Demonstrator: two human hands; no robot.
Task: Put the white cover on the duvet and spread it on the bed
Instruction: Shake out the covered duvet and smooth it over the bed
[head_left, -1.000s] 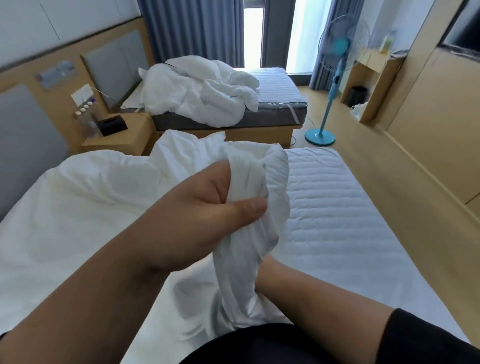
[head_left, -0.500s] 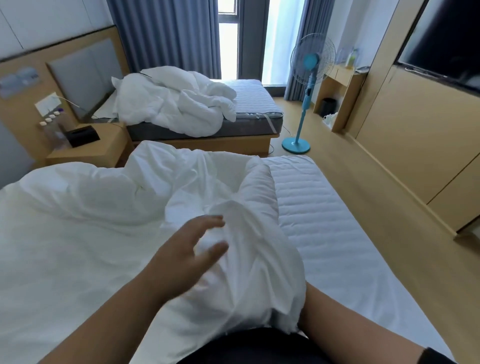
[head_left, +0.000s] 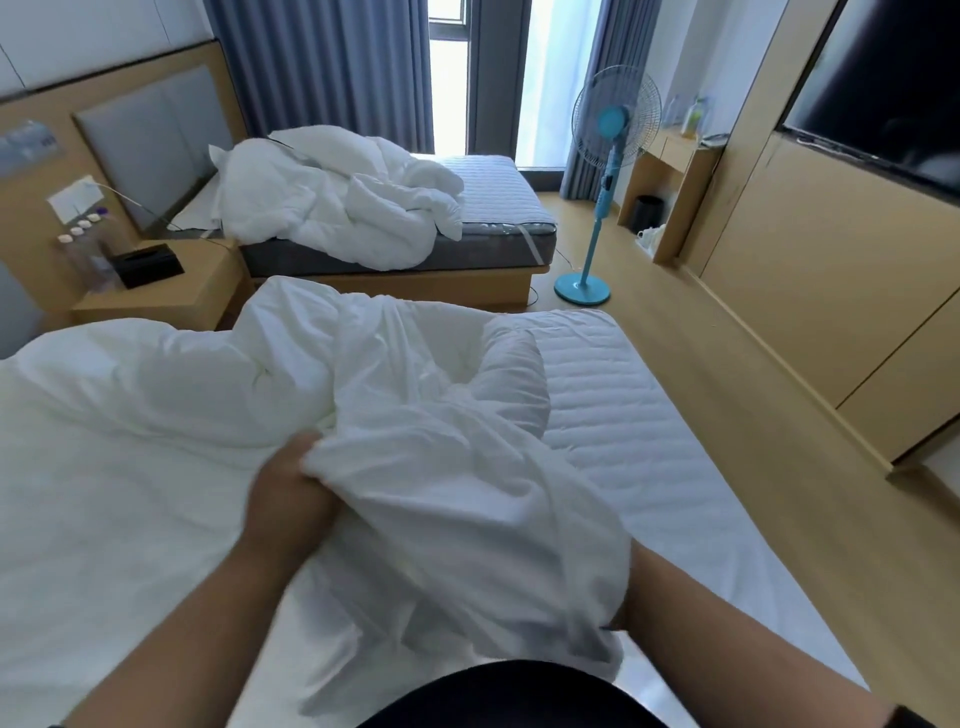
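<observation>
Left hand (head_left: 291, 499) clenches the white cover (head_left: 457, 499) at 9 o'clock; right hand's grip hidden inside, cannot tell. Bunched fabric risks twisting around the duvet (head_left: 130, 426).

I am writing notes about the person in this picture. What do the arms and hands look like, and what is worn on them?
Both forearms are bare, with no long sleeves. The left hand shows no glove, ring or watch on the part in view. The right hand is hidden inside the white fabric, so nothing can be said about it. At the lower right corner, a dark sleeve edge shows on the right arm. The garment on the torso is black.
</observation>
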